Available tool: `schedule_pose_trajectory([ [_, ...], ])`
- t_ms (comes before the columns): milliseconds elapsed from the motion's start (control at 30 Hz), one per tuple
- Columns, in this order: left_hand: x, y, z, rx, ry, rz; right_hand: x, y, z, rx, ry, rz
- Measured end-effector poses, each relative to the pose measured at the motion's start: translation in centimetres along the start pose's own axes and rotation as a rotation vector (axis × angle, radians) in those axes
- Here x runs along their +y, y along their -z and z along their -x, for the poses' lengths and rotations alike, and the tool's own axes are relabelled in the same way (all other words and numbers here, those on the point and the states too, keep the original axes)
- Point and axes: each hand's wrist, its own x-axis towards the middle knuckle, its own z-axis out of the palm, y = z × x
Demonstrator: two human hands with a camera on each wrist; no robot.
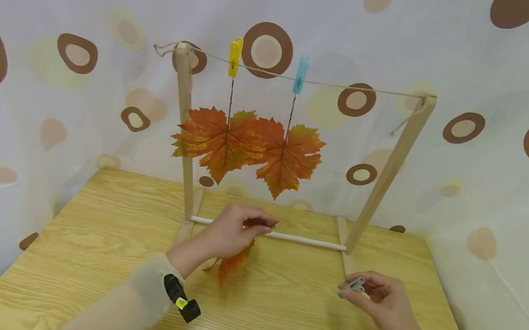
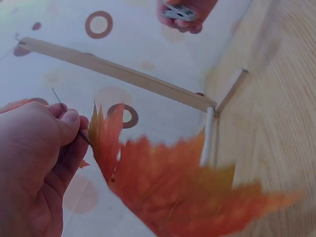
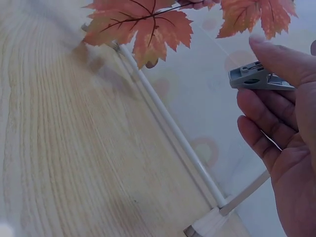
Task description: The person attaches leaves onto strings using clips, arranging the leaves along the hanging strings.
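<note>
In the head view my left hand (image 1: 234,230) pinches the thin stem of an orange maple leaf (image 1: 235,263), which hangs below the fingers over the table. The left wrist view shows this leaf (image 2: 168,187) large, its stem between thumb and fingers. To the right, my right hand (image 1: 385,304) holds a grey clothespin (image 1: 353,287) between thumb and fingers. Behind the hands, two orange leaves hang from a string (image 1: 363,90): the left leaf (image 1: 226,143) by a yellow clothespin (image 1: 234,56), the right leaf (image 1: 292,158) by a light blue clothespin (image 1: 301,74). These two leaves overlap at their edges.
The string runs between two wooden posts, left (image 1: 185,115) and right (image 1: 390,175). A white rod (image 1: 306,241) joins the posts low down, near the wooden table (image 1: 120,257). A patterned curtain (image 1: 494,188) surrounds the table at the back and sides.
</note>
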Motion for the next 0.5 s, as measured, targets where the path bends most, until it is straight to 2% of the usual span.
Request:
schedule_pose_trajectory([
  [133,0.7,0.7,-0.5,0.048,0.012,0.06,-0.5,0.1,-0.5,-0.001,0.011,0.019],
  [300,2.0,1.5,-1.2,0.075,0.038,0.18,-1.5,0.3,-1.5,-0.023,0.045,0.053],
  [500,3.6,2.1,-2.2,0.102,0.055,0.197,-2.9,0.5,-2.8,-0.061,0.042,0.049],
])
